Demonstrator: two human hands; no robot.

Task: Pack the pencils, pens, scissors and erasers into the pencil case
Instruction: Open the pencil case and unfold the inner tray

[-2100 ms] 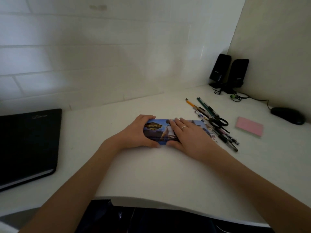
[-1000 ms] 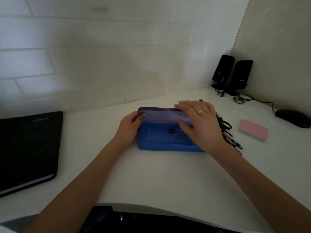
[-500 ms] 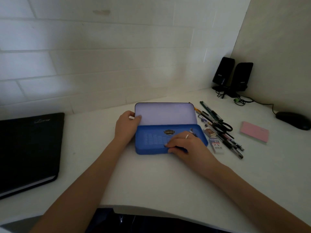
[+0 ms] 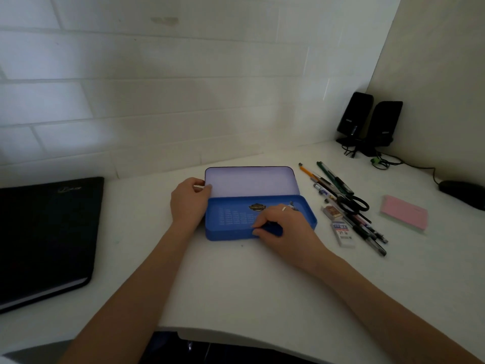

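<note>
- Head view: the blue pencil case (image 4: 231, 224) lies open in the middle of the white desk (image 4: 236, 285), its pale lid (image 4: 252, 181) tipped back toward the tiled wall.
- A small badge-shaped emblem (image 4: 257, 207) and rows of faint print sit on the tray floor; neither is legible.
- The white eraser (image 4: 343, 233) carries print too small to be sure of.
- The left hand (image 4: 187, 203) grips the lid's left end, thumb curled over its edge.
- The right hand (image 4: 282, 227) rests on the tray's near right part, fingers curled and pinching the front wall.
- Pens and pencils (image 4: 338, 195), black scissors (image 4: 353, 203) and a small eraser (image 4: 331, 211) lie just right of the case, untouched.
- A black notebook (image 4: 44, 237) with an unreadable cursive logo lies far left; a pink pad (image 4: 404, 215) lies far right.
</note>
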